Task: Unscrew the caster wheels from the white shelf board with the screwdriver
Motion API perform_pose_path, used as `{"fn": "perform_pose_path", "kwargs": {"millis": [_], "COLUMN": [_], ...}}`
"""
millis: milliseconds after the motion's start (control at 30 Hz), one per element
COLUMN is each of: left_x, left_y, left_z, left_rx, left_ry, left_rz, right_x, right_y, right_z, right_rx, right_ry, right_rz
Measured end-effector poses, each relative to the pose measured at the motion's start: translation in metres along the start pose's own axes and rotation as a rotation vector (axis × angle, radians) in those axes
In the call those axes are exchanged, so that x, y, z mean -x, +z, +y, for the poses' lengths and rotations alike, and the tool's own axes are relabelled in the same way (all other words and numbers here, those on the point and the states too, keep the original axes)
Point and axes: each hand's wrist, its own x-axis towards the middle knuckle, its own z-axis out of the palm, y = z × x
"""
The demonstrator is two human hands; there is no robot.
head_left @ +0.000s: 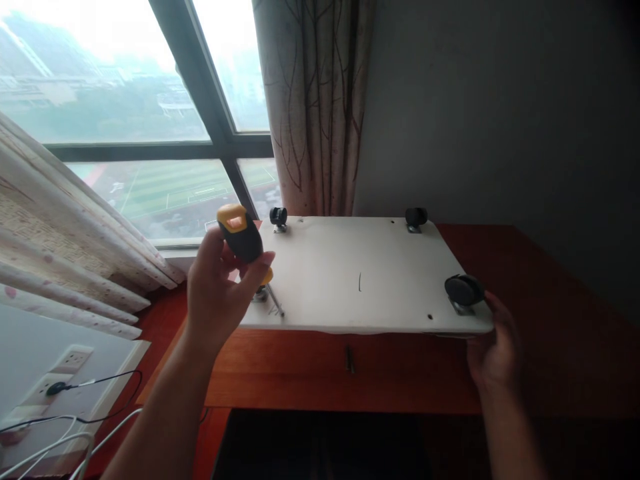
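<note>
A yellow and black screwdriver [243, 235] is in my left hand [220, 287], held above the left end of a white board [320, 273]; its metal shaft slants down toward the board's near left part. My right hand [500, 347] grips the board's near right corner, beside a black caster [465, 291]. Two more casters stand at the far corners, one on the left [279, 217] and one on the right [416, 217]. At the near left corner, a metal caster plate shows partly behind my left hand.
The board rests on a reddish wooden table [300, 373]. Small metal screws [349, 359] lie near its front edge. A window and curtains [320, 107] stand behind, with a wall socket [75, 359] and cables at the lower left.
</note>
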Motion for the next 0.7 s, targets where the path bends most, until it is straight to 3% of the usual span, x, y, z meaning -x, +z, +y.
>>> {"fn": "perform_pose_path", "kwargs": {"millis": [367,700], "left_x": [-0.026,-0.026], "left_y": [0.0,0.007], "left_z": [0.01,0.011], "left_rx": [0.728,0.685], "left_ry": [-0.103,-0.086], "left_rz": [-0.376,-0.329], "right_x": [0.003,0.002], "right_y": [0.0,-0.002], "right_z": [-0.003,-0.001], "right_rx": [-0.011,-0.002], "right_ry": [0.031,0.043], "right_rz": [-0.02,-0.01]}}
